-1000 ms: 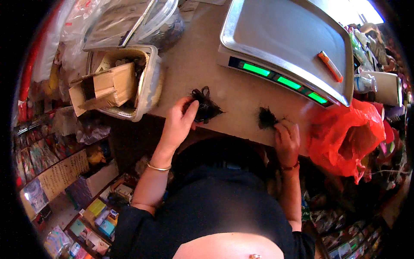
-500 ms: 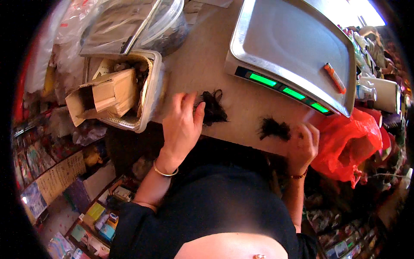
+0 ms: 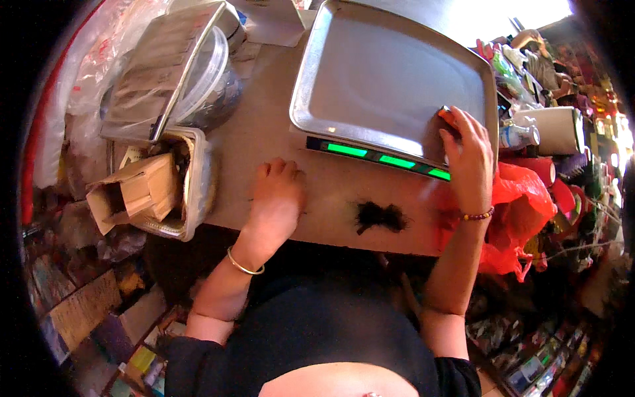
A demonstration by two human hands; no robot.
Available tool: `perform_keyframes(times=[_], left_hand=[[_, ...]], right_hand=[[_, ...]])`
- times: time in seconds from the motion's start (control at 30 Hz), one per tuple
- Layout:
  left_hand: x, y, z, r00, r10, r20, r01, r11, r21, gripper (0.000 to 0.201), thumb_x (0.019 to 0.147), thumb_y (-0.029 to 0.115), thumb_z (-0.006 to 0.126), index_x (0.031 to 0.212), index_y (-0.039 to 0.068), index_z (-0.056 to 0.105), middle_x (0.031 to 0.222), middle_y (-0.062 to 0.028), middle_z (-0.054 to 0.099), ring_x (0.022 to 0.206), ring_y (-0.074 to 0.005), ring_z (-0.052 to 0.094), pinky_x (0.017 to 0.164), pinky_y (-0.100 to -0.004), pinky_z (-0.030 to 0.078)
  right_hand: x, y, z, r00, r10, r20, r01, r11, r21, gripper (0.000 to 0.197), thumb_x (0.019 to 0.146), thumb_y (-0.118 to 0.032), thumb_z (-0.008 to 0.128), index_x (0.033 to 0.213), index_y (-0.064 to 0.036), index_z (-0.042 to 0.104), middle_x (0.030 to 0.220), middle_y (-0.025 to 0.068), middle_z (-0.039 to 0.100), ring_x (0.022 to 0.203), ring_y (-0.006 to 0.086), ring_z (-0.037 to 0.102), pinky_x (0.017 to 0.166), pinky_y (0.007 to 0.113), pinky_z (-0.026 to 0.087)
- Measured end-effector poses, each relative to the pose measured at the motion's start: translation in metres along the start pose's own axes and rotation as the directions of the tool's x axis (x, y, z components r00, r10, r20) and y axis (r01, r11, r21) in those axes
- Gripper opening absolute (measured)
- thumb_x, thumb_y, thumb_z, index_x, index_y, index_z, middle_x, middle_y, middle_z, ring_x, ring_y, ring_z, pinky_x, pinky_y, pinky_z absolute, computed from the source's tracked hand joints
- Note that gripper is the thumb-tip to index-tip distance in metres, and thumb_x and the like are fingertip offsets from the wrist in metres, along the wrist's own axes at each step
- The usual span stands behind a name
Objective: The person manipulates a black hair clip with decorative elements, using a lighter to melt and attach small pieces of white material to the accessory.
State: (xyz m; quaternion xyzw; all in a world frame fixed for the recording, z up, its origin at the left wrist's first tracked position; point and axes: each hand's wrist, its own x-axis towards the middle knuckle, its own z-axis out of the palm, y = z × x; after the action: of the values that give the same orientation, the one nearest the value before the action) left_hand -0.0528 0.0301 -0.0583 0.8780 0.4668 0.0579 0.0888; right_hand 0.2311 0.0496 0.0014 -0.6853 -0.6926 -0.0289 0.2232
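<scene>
My right hand reaches over the right part of the scale's metal tray, its fingers closed round an orange lighter that shows only in part. My left hand rests on the table with curled fingers pointing away from me. Whatever those fingers hold is hidden beneath them. Between my hands, near the table's front edge, lies a small tuft of black hair-like strands. Green displays glow along the scale's front.
To the left stands a clear plastic box with an open cardboard carton in it. Behind it are a round clear tub and a covered flat package. A red plastic bag hangs at the right edge, beside crowded goods.
My right hand has moved from beside the tuft up onto the tray and taken hold of the lighter. My left hand's fingers have curled, and the dark bundle beside them is out of sight.
</scene>
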Motion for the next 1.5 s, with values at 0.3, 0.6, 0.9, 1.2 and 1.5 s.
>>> perform_keyframes(times=[0.3,0.6,0.9,1.2,1.5], left_hand=[[-0.005,0.001,-0.006,0.992,-0.129,0.02,0.125,0.902,-0.414,0.024,0.066,0.01,0.064,0.087,0.0,0.055,0.096,-0.0138,0.053,0.094,-0.0315,0.047,0.078,-0.0379,0.041],[0.0,-0.007,0.007,0.997,0.071,-0.035,-0.071,0.997,0.004,0.014,0.066,0.012,0.063,0.075,0.003,0.057,0.083,-0.0113,0.055,0.09,-0.0258,0.048,0.078,-0.0372,0.034],[-0.014,0.003,-0.06,0.957,-0.209,0.201,0.233,0.137,-0.963,0.01,0.077,0.005,0.061,0.085,0.002,0.056,0.073,-0.0035,0.06,0.063,-0.0111,0.056,0.055,-0.0228,0.044],[-0.027,0.013,-0.069,0.934,-0.287,0.212,0.129,-0.283,-0.951,0.01,0.078,0.004,0.061,0.087,0.003,0.057,0.082,-0.0033,0.06,0.076,-0.0102,0.057,0.069,-0.0226,0.046],[-0.03,0.013,-0.073,0.933,-0.295,0.205,0.177,-0.12,-0.977,0.01,0.078,0.005,0.062,0.087,0.004,0.057,0.083,-0.0002,0.059,0.078,-0.0068,0.055,0.072,-0.0201,0.044]], right_hand=[[-0.024,-0.043,-0.009,0.946,0.138,-0.293,-0.036,0.944,0.329,0.026,0.078,-0.002,0.057,0.103,-0.0029,0.05,0.088,0.0074,0.054,0.079,0.018,0.052,0.069,0.028,0.043],[-0.074,-0.091,0.007,0.974,0.224,0.016,-0.19,0.786,0.588,0.02,0.084,-0.008,0.054,0.102,-0.0013,0.047,0.085,0.008,0.056,0.075,0.014,0.054,0.068,0.025,0.044],[-0.097,-0.122,0.015,0.799,0.237,0.553,-0.562,-0.032,0.827,0.027,0.092,-0.025,0.037,0.102,-0.0032,0.05,0.066,-0.0025,0.044,0.052,0.0022,0.036,0.045,0.016,0.026],[-0.083,-0.147,0.019,0.797,0.032,0.603,-0.596,-0.122,0.794,0.041,0.092,-0.032,0.031,0.068,-0.0038,0.049,0.053,-0.0015,0.042,0.043,0.0044,0.033,0.039,0.019,0.024],[-0.08,-0.149,0.019,0.825,-0.04,0.564,-0.565,-0.031,0.825,0.04,0.091,-0.032,0.033,0.068,-0.0027,0.048,0.052,-0.002,0.042,0.043,0.0045,0.033,0.04,0.02,0.024]])
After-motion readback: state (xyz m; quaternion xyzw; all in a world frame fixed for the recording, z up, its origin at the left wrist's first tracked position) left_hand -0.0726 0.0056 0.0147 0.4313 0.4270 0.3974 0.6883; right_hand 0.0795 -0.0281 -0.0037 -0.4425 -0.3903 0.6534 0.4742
